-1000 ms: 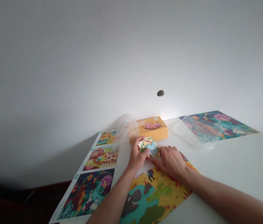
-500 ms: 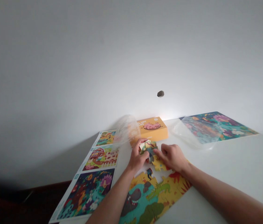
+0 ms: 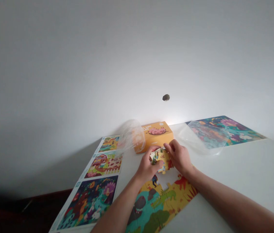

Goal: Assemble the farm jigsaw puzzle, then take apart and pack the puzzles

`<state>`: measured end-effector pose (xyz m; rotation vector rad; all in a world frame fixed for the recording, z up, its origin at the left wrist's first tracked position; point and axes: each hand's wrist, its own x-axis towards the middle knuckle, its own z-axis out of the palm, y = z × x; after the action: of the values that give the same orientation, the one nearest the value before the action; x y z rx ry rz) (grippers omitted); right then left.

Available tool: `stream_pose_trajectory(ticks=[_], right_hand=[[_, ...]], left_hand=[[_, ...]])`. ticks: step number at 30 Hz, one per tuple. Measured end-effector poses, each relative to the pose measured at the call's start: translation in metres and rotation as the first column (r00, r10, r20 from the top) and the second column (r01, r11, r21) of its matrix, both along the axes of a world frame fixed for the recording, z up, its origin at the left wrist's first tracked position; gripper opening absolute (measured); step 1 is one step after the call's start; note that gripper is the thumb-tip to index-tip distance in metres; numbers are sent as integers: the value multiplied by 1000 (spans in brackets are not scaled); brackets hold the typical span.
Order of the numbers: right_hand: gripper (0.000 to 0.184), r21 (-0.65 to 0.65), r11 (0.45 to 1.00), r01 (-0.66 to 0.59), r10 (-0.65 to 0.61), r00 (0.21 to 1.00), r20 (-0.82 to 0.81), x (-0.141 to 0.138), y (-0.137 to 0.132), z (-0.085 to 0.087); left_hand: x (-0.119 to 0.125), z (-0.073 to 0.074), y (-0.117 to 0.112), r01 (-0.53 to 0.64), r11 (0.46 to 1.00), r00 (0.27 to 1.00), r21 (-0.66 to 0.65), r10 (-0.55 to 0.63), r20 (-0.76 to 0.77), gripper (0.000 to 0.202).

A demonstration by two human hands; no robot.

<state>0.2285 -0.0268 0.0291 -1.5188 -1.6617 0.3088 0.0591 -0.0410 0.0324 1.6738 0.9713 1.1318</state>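
Note:
Above the far edge of a partly joined jigsaw puzzle [image 3: 160, 204], my left hand [image 3: 146, 168] is closed around a small stack of puzzle pieces [image 3: 163, 158], its thumb lying across the front. The top piece is mostly yellow with small plants. My right hand [image 3: 180, 157] is closed at the stack's right edge, fingers bent and pressed to the pieces; exactly which piece they pinch is partly hidden. Beneath both hands, the joined puzzle shows a hippo, a crocodile and a red bird, with a gap of white table [image 3: 162, 179] in its far part.
A yellow puzzle box [image 3: 155, 134] stands by the wall, with a crumpled clear plastic bag [image 3: 132, 136] at its left. Another clear bag [image 3: 206, 137] lies partly over a dark finished puzzle [image 3: 241, 127]. A sheet with three printed pictures [image 3: 103, 165] lies along the left edge.
My right hand has moved up to the right edge of the stack. The left hand has turned the pieces, and a yellow one now faces up. More white gap shows below.

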Motion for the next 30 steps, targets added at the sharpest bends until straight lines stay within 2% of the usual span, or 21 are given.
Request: stream_pose_trajectory(ticks=[4,10,15,17,19,21,23,25,28,30], right_hand=[[38,2,1000,-4,4,999,-39,0,-2,4],[42,30,991,-127,130,963,-237,1,0,3],[44,20,992,-127,126,936,-327,0,1,-1],[41,-10,979,-205,187,911,-367,2,-2,0],[36,-55,931,-360,294,832,-471,5,-3,1],[34,-71,852,-519,379,703,-601,10,-3,1],[35,-90,786,-611,394,609,-689,16,0,-1],[34,-127,750,-649,374,574,-728,20,4,-4],[33,-71,731,-678,369,481,-795,22,7,-8],[34,15,719,-695,377,371,-849,21,7,-11]], left_hand=[[-1,-1,0,-17,1000,1000,1,17,23,45],[-4,-5,0,32,997,994,-77,-24,103,48],[-2,-4,1,22,993,989,-113,-6,145,46],[-3,-3,2,-11,991,984,-133,35,177,46],[-5,-4,4,-84,982,964,-167,123,238,47],[-8,-4,7,-170,969,927,-180,219,304,48],[-13,-4,10,-244,958,904,-151,281,323,47],[-15,-3,11,-293,953,912,-81,304,274,45],[-14,-1,8,-288,957,923,-33,287,258,42],[-12,0,5,-195,976,912,-102,218,347,42]])
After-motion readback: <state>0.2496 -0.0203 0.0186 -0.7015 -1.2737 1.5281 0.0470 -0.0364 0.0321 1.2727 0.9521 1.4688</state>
